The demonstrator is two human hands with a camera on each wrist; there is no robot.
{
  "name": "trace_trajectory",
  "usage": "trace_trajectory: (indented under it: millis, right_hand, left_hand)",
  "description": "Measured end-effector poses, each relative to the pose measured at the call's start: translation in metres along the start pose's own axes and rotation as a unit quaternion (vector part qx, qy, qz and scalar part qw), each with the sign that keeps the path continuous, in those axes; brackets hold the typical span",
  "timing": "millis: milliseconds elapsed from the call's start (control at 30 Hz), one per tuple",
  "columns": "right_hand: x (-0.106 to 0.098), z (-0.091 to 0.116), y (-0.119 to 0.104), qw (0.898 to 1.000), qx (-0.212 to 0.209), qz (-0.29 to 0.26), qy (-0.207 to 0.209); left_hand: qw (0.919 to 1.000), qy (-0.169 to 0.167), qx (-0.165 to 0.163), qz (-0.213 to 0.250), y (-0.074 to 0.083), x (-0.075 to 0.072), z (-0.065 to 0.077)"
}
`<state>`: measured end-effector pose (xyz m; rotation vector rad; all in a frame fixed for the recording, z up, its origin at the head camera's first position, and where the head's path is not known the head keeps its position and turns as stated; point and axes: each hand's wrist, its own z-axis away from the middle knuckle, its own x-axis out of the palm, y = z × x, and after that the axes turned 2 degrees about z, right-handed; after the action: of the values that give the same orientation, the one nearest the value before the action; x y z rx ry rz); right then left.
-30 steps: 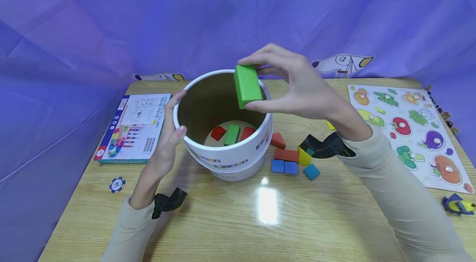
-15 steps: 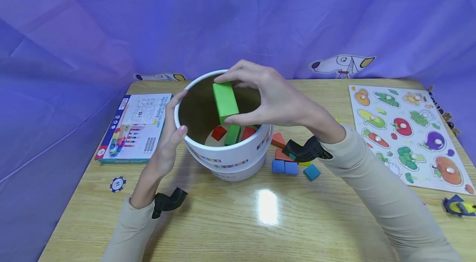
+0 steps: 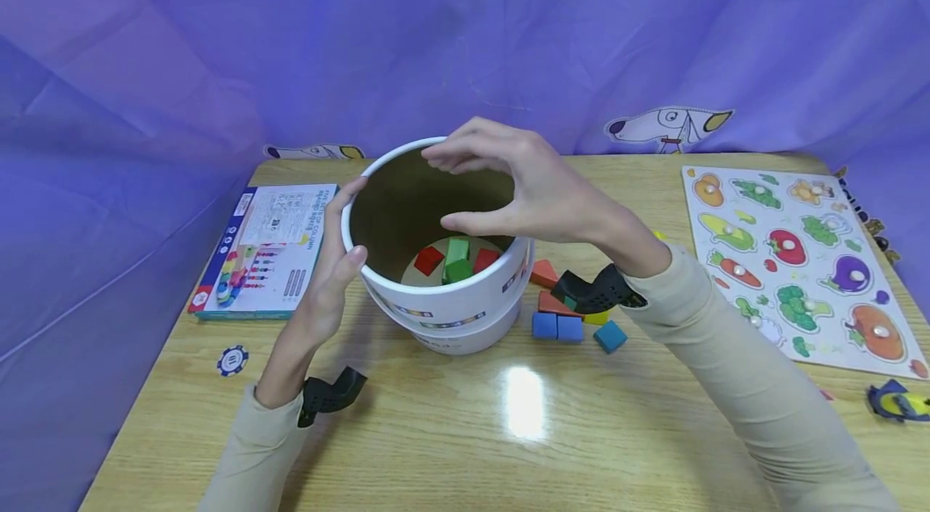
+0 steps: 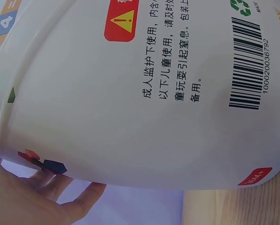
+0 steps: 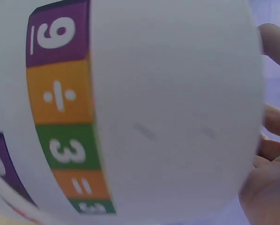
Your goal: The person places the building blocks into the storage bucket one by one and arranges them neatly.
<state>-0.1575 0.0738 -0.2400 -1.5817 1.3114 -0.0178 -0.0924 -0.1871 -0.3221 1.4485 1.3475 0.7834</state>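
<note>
A white round bucket (image 3: 436, 298) stands on the wooden table. My left hand (image 3: 323, 278) holds its left side, with the thumb at the rim; in the left wrist view, fingers (image 4: 84, 199) lie along the outer wall. Over the bucket's right rim is my right hand (image 3: 519, 181), fingers and thumb spread apart with nothing between them. Inside on the bottom lie green blocks (image 3: 457, 260) close together, a red block (image 3: 428, 260) to their left and another red block (image 3: 485, 259) to their right. The right wrist view is mostly filled by the bucket's printed wall (image 5: 177, 112).
Right of the bucket lie red blocks (image 3: 555, 304), blue blocks (image 3: 557, 326), a teal block (image 3: 609, 336) and a partly hidden yellow block (image 3: 597, 318). A vegetable puzzle board (image 3: 806, 270) is farther right. A boxed toy set (image 3: 265, 249) and a poker chip (image 3: 232, 360) lie left.
My right hand moved left and down over the bucket with a green block, then let go of it. The block dropped inside beside the other green one. My left hand stayed put.
</note>
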Motion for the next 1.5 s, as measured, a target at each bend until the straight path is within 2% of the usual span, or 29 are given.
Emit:
trace_trajectory:
  millis: [267, 400, 500, 600, 700, 800, 867, 933, 1000, 1067, 1167, 1300, 1500]
  right_hand:
    - [-0.017, 0.017, -0.005, 0.998, -0.025, -0.059, 0.024]
    - [-0.028, 0.032, -0.005, 0.995, -0.042, -0.072, 0.056]
    - [-0.033, 0.047, 0.002, 0.992, -0.041, -0.086, 0.089]
    - [-0.034, 0.069, 0.019, 0.986, -0.025, -0.11, 0.119]
    - [-0.03, 0.097, 0.044, 0.982, 0.011, -0.128, 0.14]
    - [-0.019, 0.128, 0.071, 0.981, 0.081, -0.11, 0.138]
    - [-0.009, 0.144, 0.087, 0.978, 0.142, -0.093, 0.118]
    - [0.001, 0.155, 0.1, 0.972, 0.203, -0.079, 0.092]
    - [0.01, 0.161, 0.108, 0.961, 0.257, -0.073, 0.068]
    - [0.017, 0.161, 0.112, 0.953, 0.291, -0.073, 0.051]
    - [0.025, 0.155, 0.115, 0.949, 0.307, -0.058, 0.027]
    - [0.035, 0.146, 0.115, 0.952, 0.306, -0.018, 0.0]
    - [0.044, 0.142, 0.117, 0.942, 0.336, 0.014, -0.005]
  left_hand:
    - [1.0, 0.002, 0.002, 0.001, -0.001, -0.001, -0.001]
    - [1.0, 0.008, 0.001, -0.002, -0.002, -0.001, -0.001]
    - [0.9999, 0.011, 0.003, -0.001, -0.002, -0.002, 0.001]
    - [0.9999, 0.01, 0.004, 0.004, -0.002, -0.002, 0.001]
    - [1.0, 0.007, 0.004, 0.0, -0.001, 0.0, 0.001]
    - [1.0, 0.003, 0.004, -0.004, -0.001, 0.001, 0.0]
    - [1.0, 0.002, 0.003, -0.006, -0.001, 0.002, 0.0]
    - [1.0, 0.002, 0.003, -0.004, 0.0, 0.002, 0.0]
    - [1.0, 0.002, 0.002, -0.001, 0.0, 0.002, 0.0]
    - [1.0, 0.002, 0.0, 0.003, 0.001, 0.002, 0.0]
    - [1.0, 0.004, -0.003, 0.006, 0.001, 0.001, -0.001]
    - [0.9999, 0.006, -0.004, 0.008, 0.001, 0.001, -0.002]
    - [0.9999, 0.004, -0.001, 0.011, 0.001, 0.001, -0.001]
